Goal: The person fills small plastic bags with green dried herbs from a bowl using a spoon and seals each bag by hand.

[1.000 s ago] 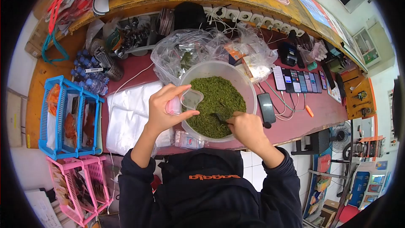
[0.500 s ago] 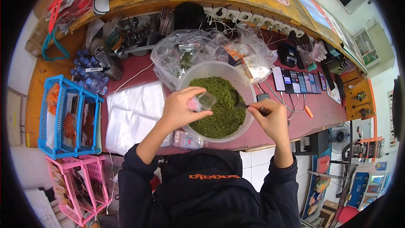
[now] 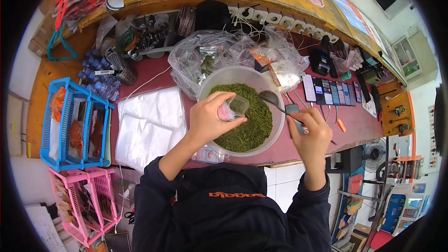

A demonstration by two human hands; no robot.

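A round translucent plastic tub (image 3: 276, 133) holds chopped green dried leaves (image 3: 242, 133). My left hand (image 3: 208, 117) is over the tub's left side, its thumb and fingers closed on a small clear plastic pouch (image 3: 239, 106) with a pink and white part near the palm. Green shows through the pouch. To the right, my right hand (image 3: 308, 130) pinches the handle of a dark spoon (image 3: 269, 97). The spoon's bowl is over the leaves near the tub's right wall, and its handle crosses the rim.
White plastic bags (image 3: 149, 126) lie left of the tub, beside blue baskets (image 3: 77, 126). Behind it are crumpled clear bags (image 3: 196, 60). Several phones (image 3: 333, 92) line the right, with cables and an orange object (image 3: 342, 125). A small labelled packet (image 3: 210, 155) is at the front edge.
My right hand has drawn the spoon up and right, out of the leaves toward the tub's rim. My left hand has shifted slightly right with the pouch.
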